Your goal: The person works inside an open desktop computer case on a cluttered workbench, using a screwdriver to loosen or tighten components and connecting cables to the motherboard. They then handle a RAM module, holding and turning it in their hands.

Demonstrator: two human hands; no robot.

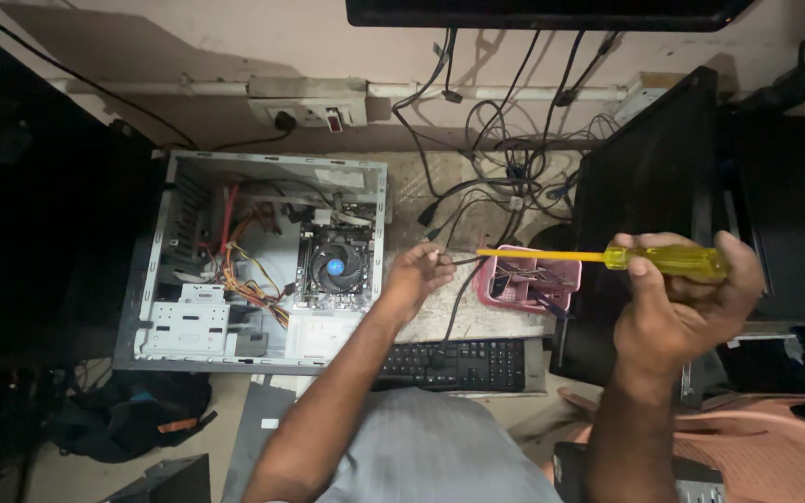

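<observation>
While raised, screwdriver (649, 258) inside right grip (691, 303).

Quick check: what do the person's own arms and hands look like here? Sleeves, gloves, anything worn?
Both are bare: the left hand and right hand have no gloves, and no rings, watch or bands show. Both forearms are uncovered as far as the frame shows; no sleeve cuffs in view.

1. Your open computer case (263, 256) lies on its side at the left, its cooler fan (334, 265) inside.
2. Your left hand (415, 277) sits just right of the case, behind the keyboard (463, 363).
3. The small basket (525, 279) lies between your 2 hands.
4. Your right hand (687, 303) holds the screwdriver (607, 258) above the basket, shaft pointing left.
</observation>
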